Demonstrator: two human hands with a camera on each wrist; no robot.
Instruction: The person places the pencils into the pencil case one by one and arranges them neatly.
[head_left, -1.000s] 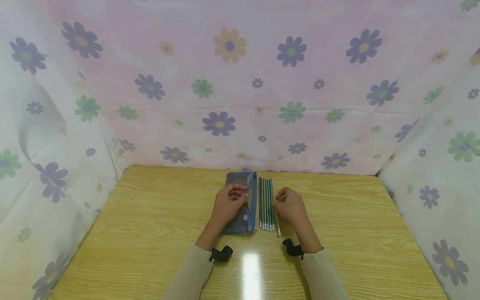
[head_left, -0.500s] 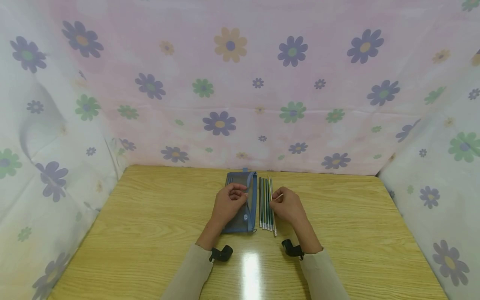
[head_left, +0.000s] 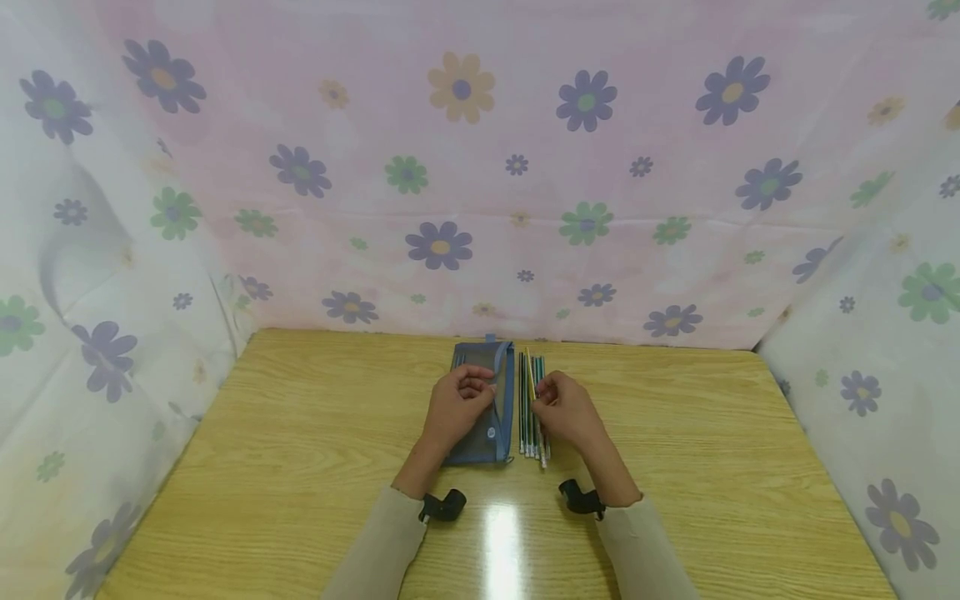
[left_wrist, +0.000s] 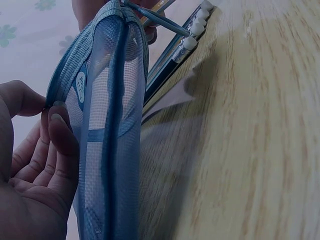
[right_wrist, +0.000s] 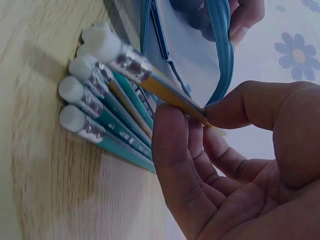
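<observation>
A blue mesh zip pencil case [head_left: 472, 446] lies on the table under my left hand [head_left: 459, 404]. My left thumb and forefinger pinch the case's edge [left_wrist: 62, 85] and lift it, so its mouth stands apart in the right wrist view. My right hand [head_left: 567, 408] pinches a yellow pencil [right_wrist: 175, 94] between thumb and fingers, its white eraser end towards the wearer. The yellow pencil passes over a row of green and dark pencils [head_left: 522, 404], whose white erasers show close up in the right wrist view. Some slim pencils show through the mesh at the case's far left.
The wood-grain table [head_left: 300, 450] stretches to both sides of the case. Flower-patterned cloth [head_left: 480, 183] hangs behind it and at both sides. A black wrist camera [head_left: 444, 506] sits at the left cuff, another at the right.
My right hand has moved left with the yellow pencil, from the row's right side to over the row, nearer the case. My left hand has stayed at the case's edge.
</observation>
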